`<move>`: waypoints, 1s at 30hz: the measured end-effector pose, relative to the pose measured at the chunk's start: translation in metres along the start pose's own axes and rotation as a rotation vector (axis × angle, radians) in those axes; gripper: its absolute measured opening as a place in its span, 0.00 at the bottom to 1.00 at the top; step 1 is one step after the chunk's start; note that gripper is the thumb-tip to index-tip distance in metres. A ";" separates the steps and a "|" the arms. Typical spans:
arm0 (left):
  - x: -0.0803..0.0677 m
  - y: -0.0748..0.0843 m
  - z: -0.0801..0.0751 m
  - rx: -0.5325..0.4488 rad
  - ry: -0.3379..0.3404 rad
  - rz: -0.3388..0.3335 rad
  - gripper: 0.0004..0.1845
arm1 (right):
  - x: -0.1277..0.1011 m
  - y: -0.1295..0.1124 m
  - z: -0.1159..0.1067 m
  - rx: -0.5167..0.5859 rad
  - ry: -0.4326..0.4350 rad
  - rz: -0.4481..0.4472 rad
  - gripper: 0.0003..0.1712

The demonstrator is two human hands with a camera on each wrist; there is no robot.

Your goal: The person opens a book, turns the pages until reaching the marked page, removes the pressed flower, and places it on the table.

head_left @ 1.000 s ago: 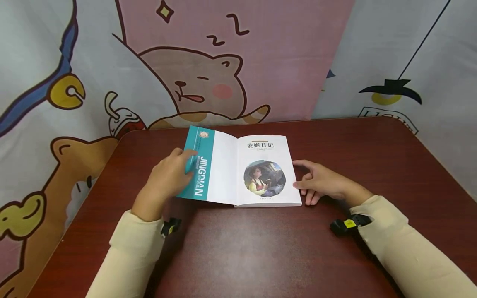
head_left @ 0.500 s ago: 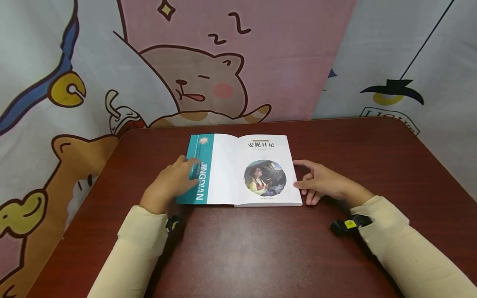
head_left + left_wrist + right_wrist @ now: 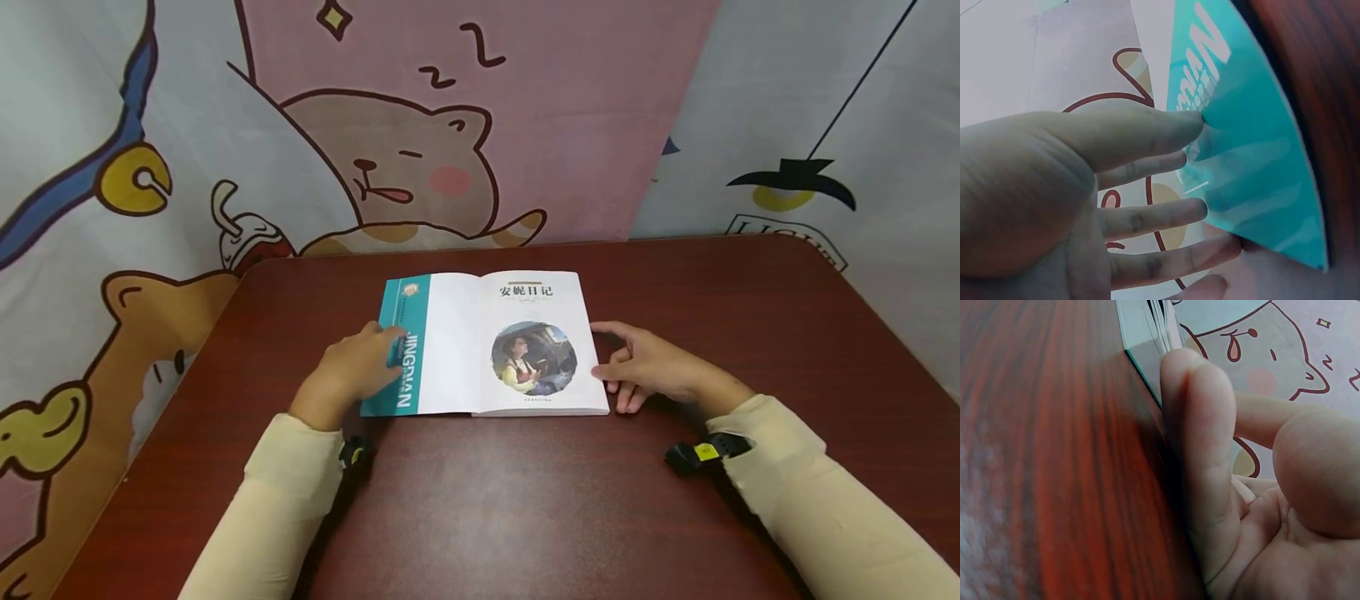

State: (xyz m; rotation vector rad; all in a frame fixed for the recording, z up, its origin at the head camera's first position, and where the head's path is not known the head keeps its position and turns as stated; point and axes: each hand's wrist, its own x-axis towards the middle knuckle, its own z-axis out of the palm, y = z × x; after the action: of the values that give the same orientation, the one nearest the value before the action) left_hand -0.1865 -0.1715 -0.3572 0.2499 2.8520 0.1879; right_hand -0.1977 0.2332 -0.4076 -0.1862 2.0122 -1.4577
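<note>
An open book point(image 3: 517, 342) lies flat on the dark red table point(image 3: 525, 500), showing a title page with a round picture. My left hand point(image 3: 360, 362) holds its teal front cover point(image 3: 401, 358) at the outer edge. In the left wrist view the thumb point(image 3: 1166, 128) lies on the printed teal cover point(image 3: 1247, 162), with the fingers reaching to its edge. My right hand point(image 3: 622, 367) rests on the table against the book's right edge. In the right wrist view a finger point(image 3: 1200, 425) touches the book's corner point(image 3: 1147, 331).
A cartoon-printed cloth point(image 3: 420, 142) hangs right behind the table's far edge. Small black cameras sit at my left wrist point(image 3: 352, 452) and right wrist point(image 3: 693, 456). Bare tabletop stretches in front of the book and to its right.
The teal cover, raised and tilted a second ago, has come down nearly flat, and my left hand moved slightly right with it. My right hand has stayed put.
</note>
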 end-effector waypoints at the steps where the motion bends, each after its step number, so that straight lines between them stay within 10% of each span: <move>1: 0.000 0.001 0.000 0.024 0.003 0.001 0.33 | 0.000 0.000 0.000 0.001 -0.001 0.001 0.51; 30: -0.012 0.064 0.023 0.116 0.068 0.206 0.37 | -0.001 0.001 0.001 -0.001 0.004 -0.003 0.51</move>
State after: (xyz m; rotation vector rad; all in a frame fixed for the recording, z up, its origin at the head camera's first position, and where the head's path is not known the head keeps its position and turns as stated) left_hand -0.1591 -0.1089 -0.3665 0.5727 2.9051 0.0719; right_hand -0.1962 0.2331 -0.4084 -0.1868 2.0170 -1.4605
